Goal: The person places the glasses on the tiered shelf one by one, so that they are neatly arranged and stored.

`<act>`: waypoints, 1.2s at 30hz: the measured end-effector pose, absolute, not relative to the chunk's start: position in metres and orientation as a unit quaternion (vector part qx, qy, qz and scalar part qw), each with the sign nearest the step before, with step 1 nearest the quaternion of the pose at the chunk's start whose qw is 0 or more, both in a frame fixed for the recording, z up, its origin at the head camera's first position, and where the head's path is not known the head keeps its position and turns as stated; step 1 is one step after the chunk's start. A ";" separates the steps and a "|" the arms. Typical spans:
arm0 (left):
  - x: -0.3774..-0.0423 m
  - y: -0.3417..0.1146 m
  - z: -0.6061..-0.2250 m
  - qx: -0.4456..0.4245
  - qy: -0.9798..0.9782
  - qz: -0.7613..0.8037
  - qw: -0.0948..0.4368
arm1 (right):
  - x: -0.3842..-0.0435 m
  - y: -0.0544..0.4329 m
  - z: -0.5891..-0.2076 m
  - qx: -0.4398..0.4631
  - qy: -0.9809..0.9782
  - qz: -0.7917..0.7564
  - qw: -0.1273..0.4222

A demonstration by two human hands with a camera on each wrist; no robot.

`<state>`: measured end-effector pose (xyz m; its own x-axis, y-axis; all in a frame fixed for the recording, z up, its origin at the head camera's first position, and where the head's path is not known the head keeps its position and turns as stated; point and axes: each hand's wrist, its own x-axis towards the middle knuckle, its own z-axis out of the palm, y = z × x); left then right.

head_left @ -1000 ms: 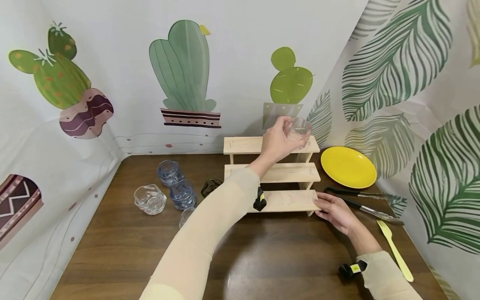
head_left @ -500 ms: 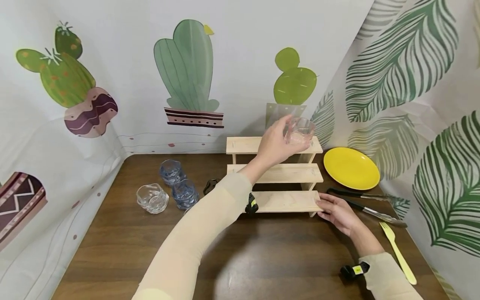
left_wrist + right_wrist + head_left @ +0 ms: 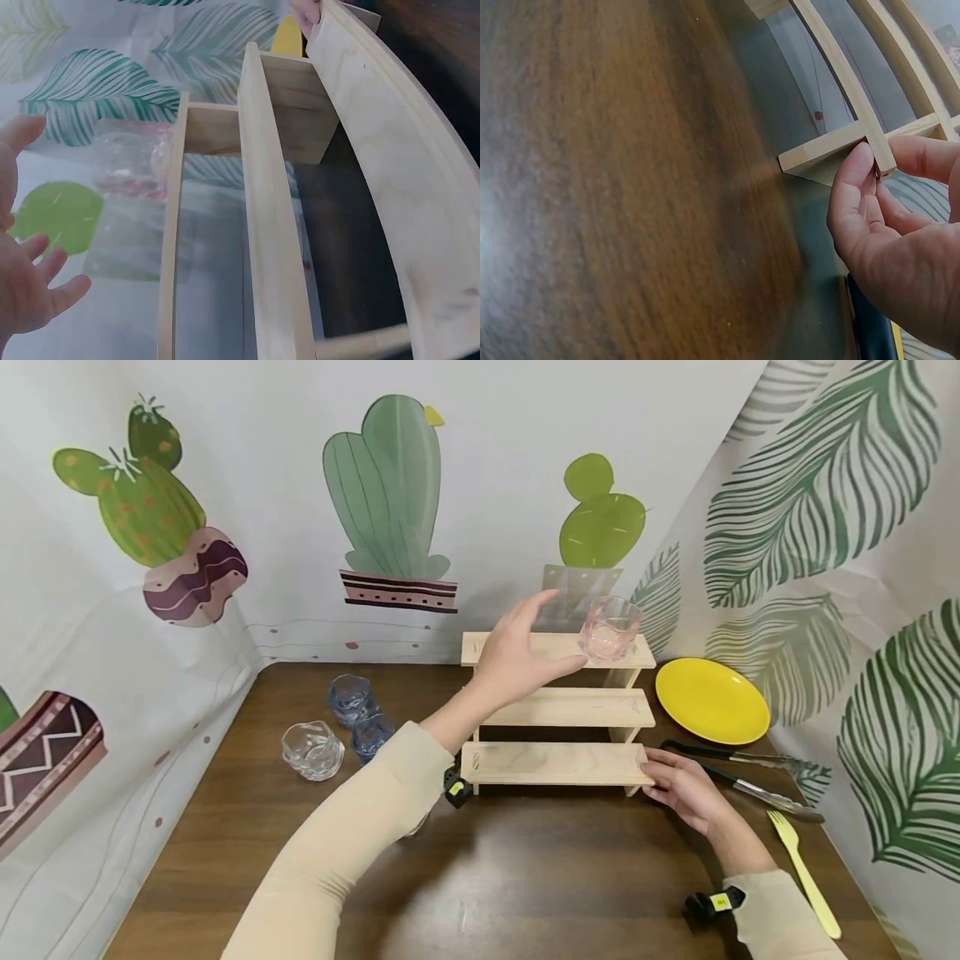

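A pale pink clear glass [image 3: 611,628] stands at the right end of the top step of a three-step wooden stand [image 3: 555,762]. Just left of the glass is my left hand [image 3: 517,656], thumb and fingers spread apart and holding nothing; the left wrist view also has the hand [image 3: 34,281] away from the glass [image 3: 133,157]. My right hand [image 3: 688,789] is at the right end of the lowest step. In the right wrist view its fingers and thumb pinch the end of that board [image 3: 881,154] from both sides.
Left of the stand are two blue glasses [image 3: 372,737] and a clear glass [image 3: 312,752]; my left sleeve hides most of another glass. A yellow plate [image 3: 712,700], black-handled tongs [image 3: 765,792] and a yellow fork [image 3: 806,877] lie to the right.
My left hand has let go of the pink glass, now on the top step, and drawn back to the left with its fingers spread. My right hand keeps its grip on the lowest step.
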<state>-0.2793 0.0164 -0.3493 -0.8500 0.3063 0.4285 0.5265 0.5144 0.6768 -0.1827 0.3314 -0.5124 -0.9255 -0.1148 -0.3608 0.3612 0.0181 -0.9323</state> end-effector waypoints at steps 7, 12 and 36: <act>-0.265 -0.030 -0.356 -0.256 -0.841 -0.439 0.186 | -0.185 0.333 -0.513 0.089 0.690 -0.696 0.178; -0.258 -0.066 -0.367 -0.253 -0.842 -0.430 0.207 | -0.184 0.333 -0.512 0.092 0.692 -0.694 0.179; -0.210 -0.271 -0.463 -0.062 -0.885 -0.408 0.214 | -0.182 0.335 -0.516 0.074 0.688 -0.702 0.167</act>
